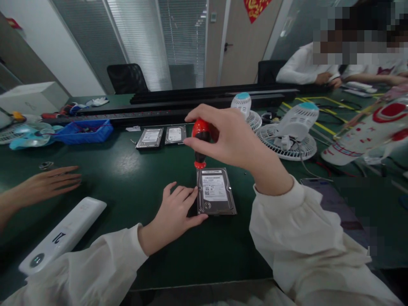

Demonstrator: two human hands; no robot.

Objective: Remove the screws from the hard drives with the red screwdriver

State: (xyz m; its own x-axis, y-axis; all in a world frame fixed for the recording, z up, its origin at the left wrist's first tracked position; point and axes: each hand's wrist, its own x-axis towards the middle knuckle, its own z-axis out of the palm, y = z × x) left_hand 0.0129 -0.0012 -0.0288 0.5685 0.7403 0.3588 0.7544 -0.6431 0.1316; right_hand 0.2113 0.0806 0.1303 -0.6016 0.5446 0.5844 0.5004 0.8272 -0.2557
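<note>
A hard drive (219,204) with a white label lies flat on the green table in front of me. My left hand (178,208) rests along its left side, fingers stretched out and the thumb near its lower left corner. Above the drive's upper left corner, my right hand (223,134) grips a red and black screwdriver (200,155) by its handle. The screwdriver stands upright; its tip is too thin to make out against the drive's corner. Farther back lie two more hard drives, one (149,138) at left and another (175,135) beside it.
Another person's hand (60,182) reaches in from the left, above a white device (63,236) marked 21. A blue tray (84,131) stands back left. White fans (287,131), a patterned bottle (363,136) and a phone (331,204) are at right. Co-workers sit back right.
</note>
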